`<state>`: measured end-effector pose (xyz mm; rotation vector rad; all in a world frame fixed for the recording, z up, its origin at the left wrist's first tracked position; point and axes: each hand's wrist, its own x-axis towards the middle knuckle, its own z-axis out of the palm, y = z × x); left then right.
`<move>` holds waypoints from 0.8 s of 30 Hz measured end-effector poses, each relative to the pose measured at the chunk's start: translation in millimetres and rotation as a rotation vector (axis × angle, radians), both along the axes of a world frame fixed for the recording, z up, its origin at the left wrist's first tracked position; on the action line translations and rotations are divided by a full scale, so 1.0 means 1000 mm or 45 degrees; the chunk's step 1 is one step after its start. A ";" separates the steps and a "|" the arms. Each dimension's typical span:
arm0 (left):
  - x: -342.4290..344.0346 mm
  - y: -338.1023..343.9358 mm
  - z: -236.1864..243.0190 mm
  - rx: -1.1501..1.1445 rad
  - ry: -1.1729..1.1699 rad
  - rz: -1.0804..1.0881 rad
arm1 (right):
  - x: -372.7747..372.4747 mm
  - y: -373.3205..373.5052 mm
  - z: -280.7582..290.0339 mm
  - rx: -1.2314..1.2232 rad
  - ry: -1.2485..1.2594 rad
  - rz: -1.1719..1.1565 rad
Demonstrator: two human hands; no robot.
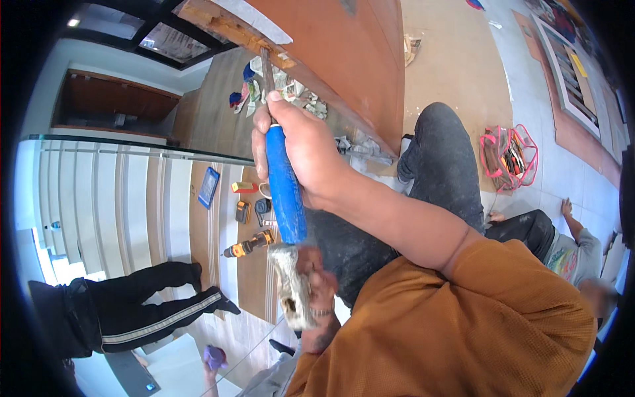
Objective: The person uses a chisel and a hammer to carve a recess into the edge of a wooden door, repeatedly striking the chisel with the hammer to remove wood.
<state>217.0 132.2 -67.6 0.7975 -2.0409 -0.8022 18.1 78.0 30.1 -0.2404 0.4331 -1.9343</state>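
Right fingers (pixel 260 147) clamp a scuffed, metal-shanked blue handle (pixel 285 188); left fingers (pixel 323 283) grip a rough, pale block (pixel 288 281).

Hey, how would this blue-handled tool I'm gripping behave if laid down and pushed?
The blue-handled tool would probably stay stiff, since its metal shaft looks straight. It might roll a little, as the handle looks rounded. It seems unlikely to be fragile, given how thick the scuffed handle is.
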 end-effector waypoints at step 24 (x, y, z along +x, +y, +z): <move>-0.002 0.010 0.025 0.157 0.685 -0.153 | 0.002 0.005 0.009 -0.012 0.073 0.045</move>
